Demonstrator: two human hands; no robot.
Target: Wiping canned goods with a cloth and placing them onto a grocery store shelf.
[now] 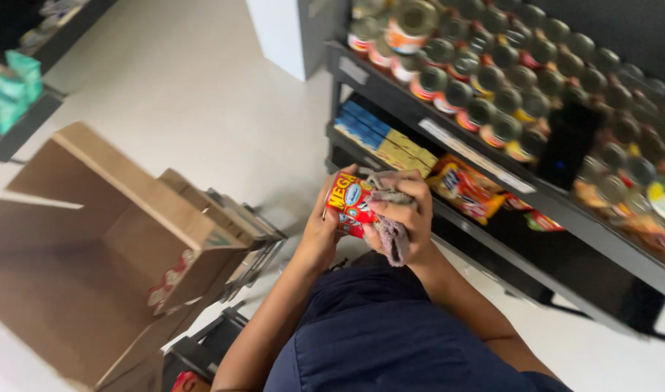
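Both hands held a red can in front of the dark shelves.

An open cardboard box [93,254] sat left; shelves [448,138] carried rows of round cans [506,80], blue-yellow packs [387,141] and orange packets [466,190]. The left hand [321,232] clasped the red can [352,203], likely rigid, weighty, slick-sided; the right hand [405,218] pressed a grey cloth [392,232] on it.

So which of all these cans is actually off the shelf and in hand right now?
The red-and-yellow labelled can, gripped by the left hand while the right hand presses a grey cloth on it. The other cans sit in rows on the black shelf.
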